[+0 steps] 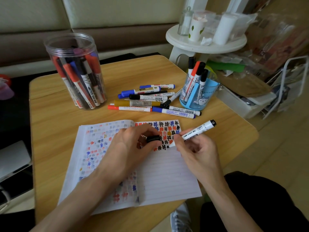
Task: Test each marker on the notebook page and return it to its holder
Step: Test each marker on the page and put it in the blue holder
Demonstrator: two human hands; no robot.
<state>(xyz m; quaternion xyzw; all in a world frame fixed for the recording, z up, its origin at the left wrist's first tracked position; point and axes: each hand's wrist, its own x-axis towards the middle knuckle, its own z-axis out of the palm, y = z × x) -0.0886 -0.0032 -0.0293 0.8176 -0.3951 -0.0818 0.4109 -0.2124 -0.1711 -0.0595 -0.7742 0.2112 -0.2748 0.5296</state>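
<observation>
While the right hand [195, 148] grips the marker [199, 130], its fingers [184, 139] are curled round the lower barrel in a writing hold, close to the nib end. Left hand [133, 148]: fingers [147, 131] closed in a pinch on the black cap [153, 138], with the hand lying over the notebook [167, 178] page.

Marker position: over the upper right-hand page, among the rows of hash marks. Long axis runs diagonally. The nib is low and points toward the left fingers. The black butt end is high, out past the right fingers and away from the person. Nib is at or just above the paper; contact cannot be told.

Key relation: the cap sits just beside the nib on the left-finger side, near but apart. Its long axis lies roughly in line with the barrel; which end is open cannot be told. A black hash lies right by the nib, so I judge this marker's test mark made or nearly made, with recapping next: a short closing travel, nib into cap along the barrel axis.

Beyond both sets of fingers, on the counter [58, 114]:
- a loose pile of markers [150, 101]
- a blue holder [199, 96] past the right fingers, with a few markers upright
- a clear jar [76, 71] well past the left fingers, packed with markers

Which holder this marker belongs to I cannot tell.
</observation>
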